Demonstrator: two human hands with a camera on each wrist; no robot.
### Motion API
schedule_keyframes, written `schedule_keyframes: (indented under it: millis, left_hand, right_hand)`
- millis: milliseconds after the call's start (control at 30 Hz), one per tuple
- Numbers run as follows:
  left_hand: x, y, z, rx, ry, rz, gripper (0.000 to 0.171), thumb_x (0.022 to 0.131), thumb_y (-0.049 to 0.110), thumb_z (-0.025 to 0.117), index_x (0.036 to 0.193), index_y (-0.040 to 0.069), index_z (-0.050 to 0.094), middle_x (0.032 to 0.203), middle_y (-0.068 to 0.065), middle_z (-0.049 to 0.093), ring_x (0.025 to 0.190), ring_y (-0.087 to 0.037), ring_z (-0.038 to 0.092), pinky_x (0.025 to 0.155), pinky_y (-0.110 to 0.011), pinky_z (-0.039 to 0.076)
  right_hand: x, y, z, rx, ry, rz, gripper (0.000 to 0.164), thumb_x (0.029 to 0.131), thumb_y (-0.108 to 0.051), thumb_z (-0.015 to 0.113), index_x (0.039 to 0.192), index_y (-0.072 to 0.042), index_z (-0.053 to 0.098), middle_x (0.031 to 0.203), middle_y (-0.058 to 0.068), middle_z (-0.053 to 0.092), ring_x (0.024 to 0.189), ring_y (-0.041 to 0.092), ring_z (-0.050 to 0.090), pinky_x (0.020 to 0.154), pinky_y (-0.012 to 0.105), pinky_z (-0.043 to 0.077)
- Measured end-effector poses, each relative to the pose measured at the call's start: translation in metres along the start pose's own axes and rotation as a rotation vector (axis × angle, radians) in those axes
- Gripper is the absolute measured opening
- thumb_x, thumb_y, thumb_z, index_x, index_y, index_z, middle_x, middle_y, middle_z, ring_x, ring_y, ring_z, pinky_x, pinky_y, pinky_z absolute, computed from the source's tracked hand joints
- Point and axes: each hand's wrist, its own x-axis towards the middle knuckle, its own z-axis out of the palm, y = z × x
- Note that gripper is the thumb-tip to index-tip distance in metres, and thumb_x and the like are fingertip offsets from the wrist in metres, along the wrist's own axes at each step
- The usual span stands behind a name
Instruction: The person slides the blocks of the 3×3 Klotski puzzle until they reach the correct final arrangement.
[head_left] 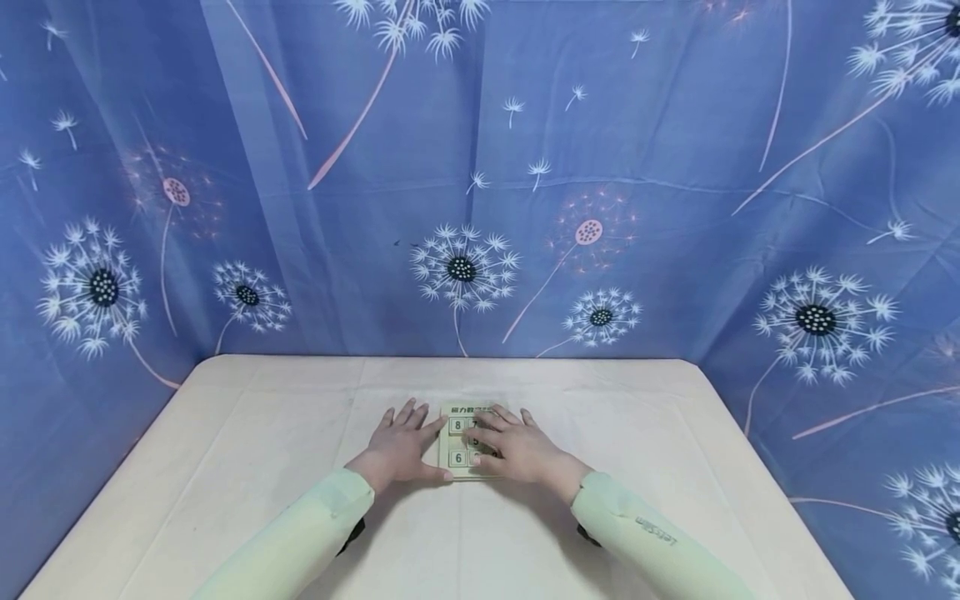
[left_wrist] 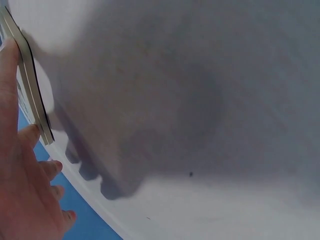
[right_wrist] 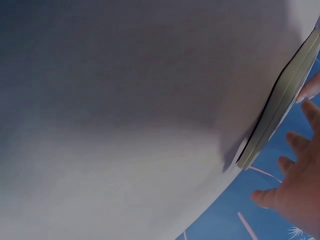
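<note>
A pale-green number sliding puzzle (head_left: 445, 446) lies flat on the table, with Chinese lettering along its top and square tiles numbered in black. Tile 8 (head_left: 457, 426) and tile 6 (head_left: 458, 458) show on its left side, with a gap between them. My left hand (head_left: 397, 446) steadies the puzzle's left edge with thumb and index finger, the other fingers spread. Over the right part rests my right hand (head_left: 528, 454), fingertips on the tiles, covering several of them. Both wrist views show only the puzzle's thin side (left_wrist: 34, 90), with the right hand (right_wrist: 300, 195) above it.
A white cloth covers the table (head_left: 247, 467). Behind it and on both sides hangs a blue curtain (head_left: 360, 250) with dandelion prints.
</note>
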Motion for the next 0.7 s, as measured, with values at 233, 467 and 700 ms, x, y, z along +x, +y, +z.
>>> schedule_keyframes:
  millis: [233, 467, 700]
  left_hand:
    - [0.0, 0.0, 0.0, 0.011, 0.007, 0.006, 0.098, 0.081, 0.074, 0.07, 0.159, 0.024, 0.038, 0.17, -0.014, 0.028, 0.161, -0.037, 0.017, 0.131, -0.06, 0.016]
    - [0.001, -0.001, 0.002, 0.032, 0.016, 0.014, 0.099, 0.081, 0.076, 0.068, 0.16, 0.025, 0.038, 0.17, -0.013, 0.029, 0.161, -0.036, 0.017, 0.131, -0.059, 0.016]
    - [0.001, -0.001, 0.002, 0.056, 0.017, 0.01, 0.098, 0.081, 0.074, 0.069, 0.159, 0.025, 0.038, 0.169, -0.012, 0.031, 0.161, -0.036, 0.019, 0.131, -0.059, 0.016]
  right_hand:
    - [0.007, 0.001, 0.001, 0.011, 0.005, 0.018, 0.055, 0.103, -0.054, 0.051, 0.151, -0.029, 0.051, 0.167, 0.005, 0.038, 0.158, 0.037, 0.027, 0.12, 0.076, 0.024]
    - [0.012, 0.003, 0.004, -0.007, 0.015, 0.03, 0.054, 0.102, -0.056, 0.052, 0.15, -0.03, 0.053, 0.166, 0.004, 0.04, 0.158, 0.036, 0.029, 0.12, 0.076, 0.026]
    - [0.013, 0.003, 0.006, -0.006, 0.015, 0.029, 0.054, 0.102, -0.056, 0.051, 0.15, -0.03, 0.054, 0.166, 0.004, 0.04, 0.157, 0.036, 0.029, 0.119, 0.077, 0.026]
